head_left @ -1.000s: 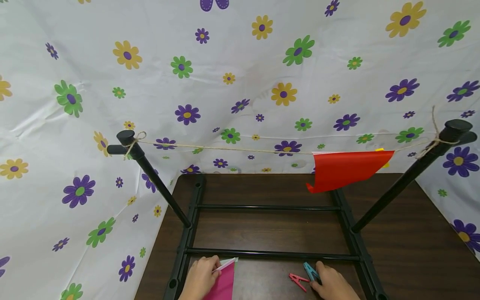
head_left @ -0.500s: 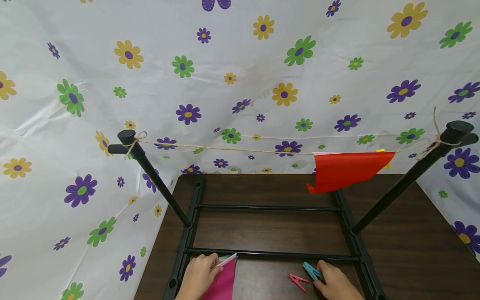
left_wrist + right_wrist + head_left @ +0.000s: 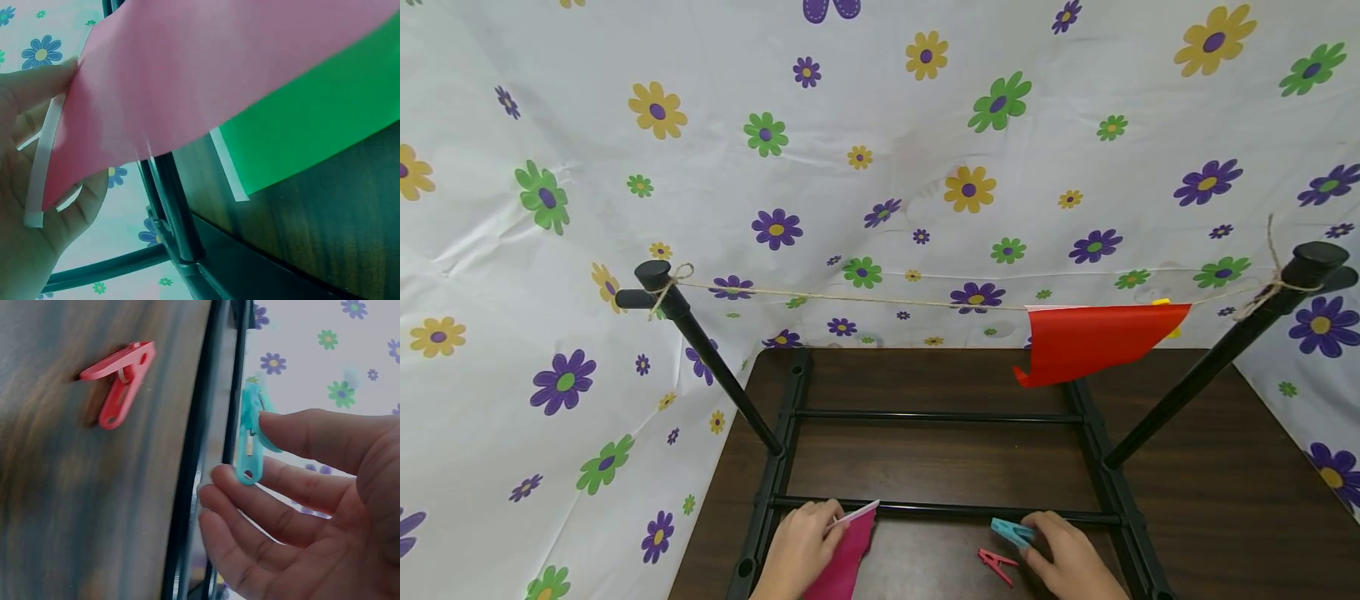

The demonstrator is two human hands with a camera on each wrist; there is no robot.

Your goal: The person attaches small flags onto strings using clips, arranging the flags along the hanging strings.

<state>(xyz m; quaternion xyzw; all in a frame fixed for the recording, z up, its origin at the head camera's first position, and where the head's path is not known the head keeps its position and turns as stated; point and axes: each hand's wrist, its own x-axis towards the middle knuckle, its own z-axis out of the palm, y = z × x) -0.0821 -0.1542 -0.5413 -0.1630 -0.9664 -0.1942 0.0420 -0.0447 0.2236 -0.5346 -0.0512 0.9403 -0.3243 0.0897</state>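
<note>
Pink paper sheet (image 3: 847,554) sits at the near edge of the table (image 3: 1225,500), where we see the left hand (image 3: 801,546) pinching its upper corner, thumb on top, so the sheet lifts clear of a green sheet (image 3: 312,131) beneath. Our right hand (image 3: 1067,558) nips a teal clothespin (image 3: 1009,531) between thumb and fingers; a red clothespin (image 3: 997,564) lies beside it. Behind, a red sheet (image 3: 1093,340) hangs from the twine (image 3: 850,297) between two black posts.

My left hand (image 3: 797,546) pinched a pink paper sheet (image 3: 847,560) on the dark wooden table (image 3: 1210,500). My right hand (image 3: 1067,558) held a teal plastic clothespin (image 3: 1011,532) near a red plastic clothespin (image 3: 997,566).
</note>
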